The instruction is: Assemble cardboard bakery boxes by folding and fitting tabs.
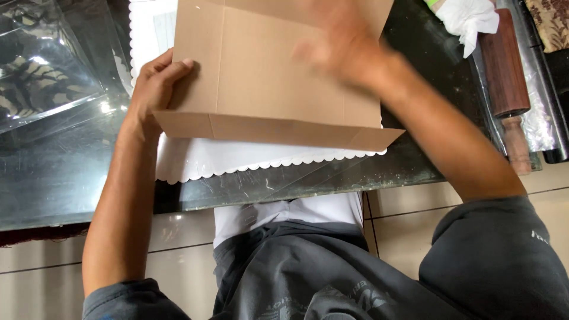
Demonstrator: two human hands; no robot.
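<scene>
A person in a dark grey sweatshirt stands at a glass-topped table (71,184), working a flat brown cardboard box blank (267,77). To the left of the left hand (155,89), a clear plastic sheet (41,71) lies on the glass. The left hand is clamped on the cardboard's left edge, thumb on top, fingers curled under. Beneath that hand and the cardboard lies a white scalloped-edge cake board (237,160), and the cardboard's near flap is folded up toward the person. The right hand (344,44) is blurred over the cardboard's upper right; whether its fingers are apart or together cannot be told. Right of that hand, a wooden rolling pin (507,77) rests near a crumpled white cloth (468,18).
</scene>
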